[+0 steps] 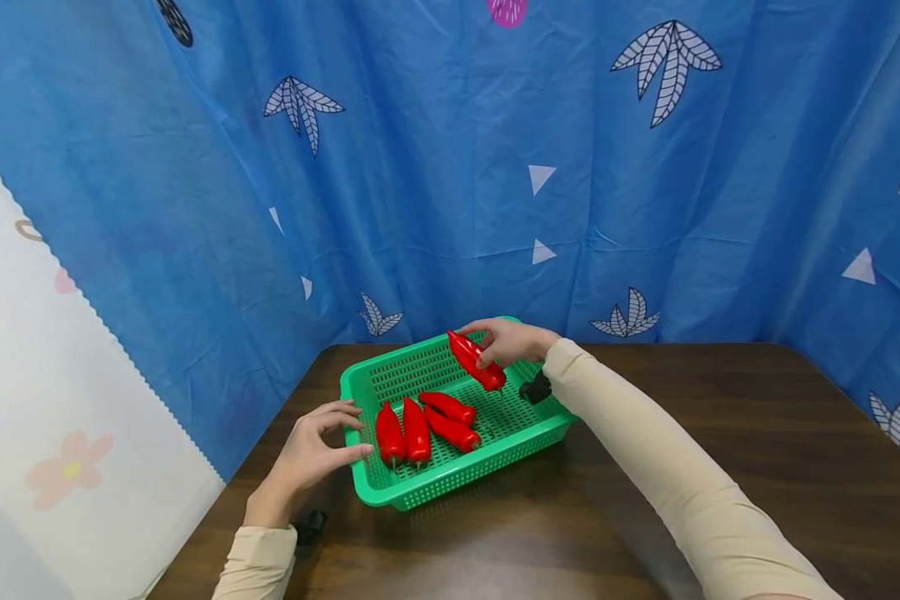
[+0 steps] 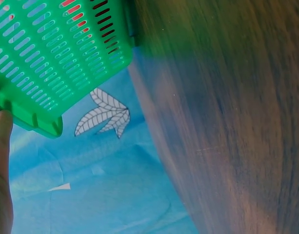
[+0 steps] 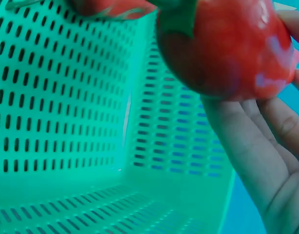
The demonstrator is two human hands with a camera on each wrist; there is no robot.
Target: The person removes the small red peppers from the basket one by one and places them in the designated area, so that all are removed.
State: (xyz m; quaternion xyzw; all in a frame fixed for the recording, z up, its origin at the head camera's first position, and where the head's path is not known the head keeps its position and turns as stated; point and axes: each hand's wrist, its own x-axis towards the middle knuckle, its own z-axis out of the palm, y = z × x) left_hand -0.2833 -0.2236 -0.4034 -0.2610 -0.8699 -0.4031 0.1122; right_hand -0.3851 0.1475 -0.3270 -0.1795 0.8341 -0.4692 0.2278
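Observation:
My right hand (image 1: 506, 340) holds a red pepper (image 1: 474, 360) between thumb and fingers, above the right part of a green plastic basket (image 1: 450, 481). The pepper hangs tilted with its stem end low. In the right wrist view the pepper (image 3: 227, 53) fills the top, its green stem toward the camera. My left hand (image 1: 318, 446) grips the basket's left rim, thumb and fingers apart along it. In the left wrist view one digit (image 2: 2, 146) touches the rim from outside. Several more red peppers (image 1: 416, 432) lie in the basket's left half.
The slotted basket stands slightly turned on a dark wooden table (image 1: 690, 467). Behind the table hangs a blue patterned curtain (image 1: 450, 167). On the left is a white cloth (image 1: 60, 400) with flower prints.

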